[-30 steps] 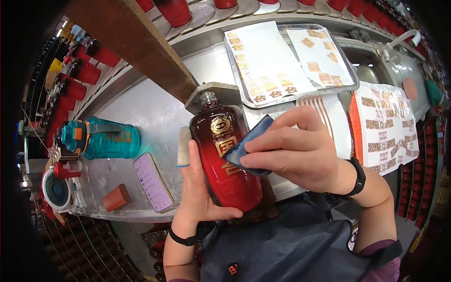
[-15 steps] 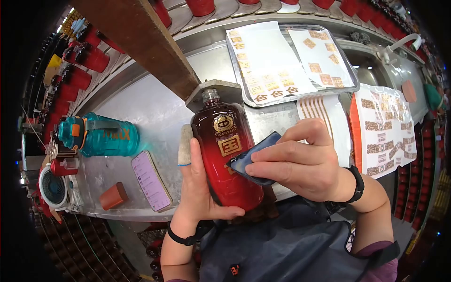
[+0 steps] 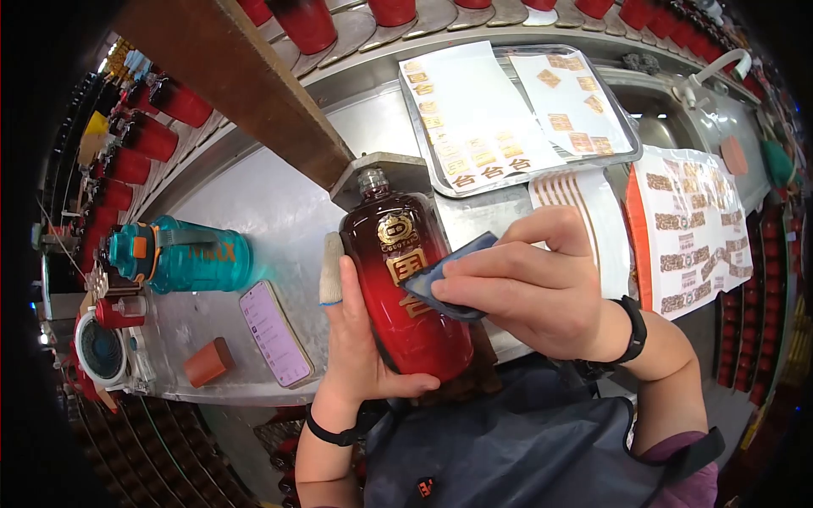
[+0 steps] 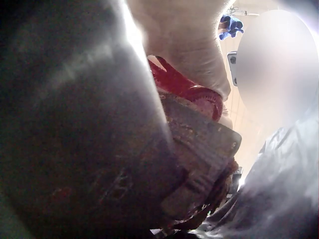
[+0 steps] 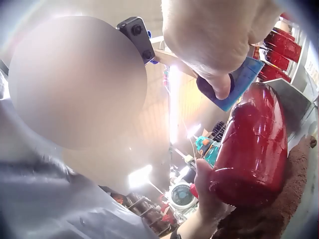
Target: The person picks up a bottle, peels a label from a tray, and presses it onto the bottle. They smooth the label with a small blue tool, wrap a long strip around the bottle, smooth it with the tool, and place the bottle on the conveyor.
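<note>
A glossy red bottle, dark toward its neck, lies tilted with gold characters and a round gold emblem facing up. My left hand holds it along its left side, thumb round the base; a pale finger cot covers one fingertip. My right hand pinches a flat blue scraper between thumb and fingers. The scraper's edge lies over the gold characters and hides part of them. In the right wrist view the same scraper overlaps the bottle near its upper end.
A wooden beam with a grey metal plate stands at the bottle's neck. Behind lies a tray of gold decal sheets. More decal sheets are right, near a sink. Left are a teal water bottle, a phone and a brown block.
The scraper first drew down and right, uncovering the upper gold character, then came back up and left over its lower edge. My left hand keeps its hold on the bottle.
</note>
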A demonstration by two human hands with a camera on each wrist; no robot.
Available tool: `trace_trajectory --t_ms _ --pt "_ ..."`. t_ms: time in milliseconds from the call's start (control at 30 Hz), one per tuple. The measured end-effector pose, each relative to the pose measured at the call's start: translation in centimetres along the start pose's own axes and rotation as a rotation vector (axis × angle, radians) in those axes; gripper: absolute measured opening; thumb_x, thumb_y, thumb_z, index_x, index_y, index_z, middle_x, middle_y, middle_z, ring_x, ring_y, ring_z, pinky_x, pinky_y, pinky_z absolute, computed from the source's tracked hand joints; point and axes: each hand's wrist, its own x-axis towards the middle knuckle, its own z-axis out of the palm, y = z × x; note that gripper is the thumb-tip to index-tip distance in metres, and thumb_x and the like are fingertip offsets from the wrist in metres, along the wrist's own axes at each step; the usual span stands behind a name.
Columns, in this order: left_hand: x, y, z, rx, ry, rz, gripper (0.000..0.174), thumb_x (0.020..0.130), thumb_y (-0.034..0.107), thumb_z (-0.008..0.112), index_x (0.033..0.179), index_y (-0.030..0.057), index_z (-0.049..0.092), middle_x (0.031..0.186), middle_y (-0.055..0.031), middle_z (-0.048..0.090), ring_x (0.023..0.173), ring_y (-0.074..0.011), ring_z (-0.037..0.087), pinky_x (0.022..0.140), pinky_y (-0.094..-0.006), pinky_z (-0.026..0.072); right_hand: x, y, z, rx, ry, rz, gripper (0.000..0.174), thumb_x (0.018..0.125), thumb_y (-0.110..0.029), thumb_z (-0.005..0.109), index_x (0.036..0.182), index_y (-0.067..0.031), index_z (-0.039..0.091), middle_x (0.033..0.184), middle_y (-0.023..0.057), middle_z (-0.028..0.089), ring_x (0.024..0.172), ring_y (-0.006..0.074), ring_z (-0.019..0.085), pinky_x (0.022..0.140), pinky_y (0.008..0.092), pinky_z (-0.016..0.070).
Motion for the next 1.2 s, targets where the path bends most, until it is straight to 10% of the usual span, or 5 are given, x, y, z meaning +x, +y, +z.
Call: trace_trajectory --t_ms 1200 --pt "0.9 0.7 -0.4 -0.033 0.084 0.106 0.139 0.057 0.060 0.089 0.156 -0.0027 0.014 0.157 -0.0325 0.016 0.145 -0.0476 0.024 0.116 -0.0509 0.0288 4.0 -1.0 -1.0 0.015 -0.329 -0.268 0.040 0.065 -0.023 0.064 0.101 -0.0098 0.075 0.096 -0.0042 0.069 0.083 0.0165 0.054 0.073 0.0309 0.0389"
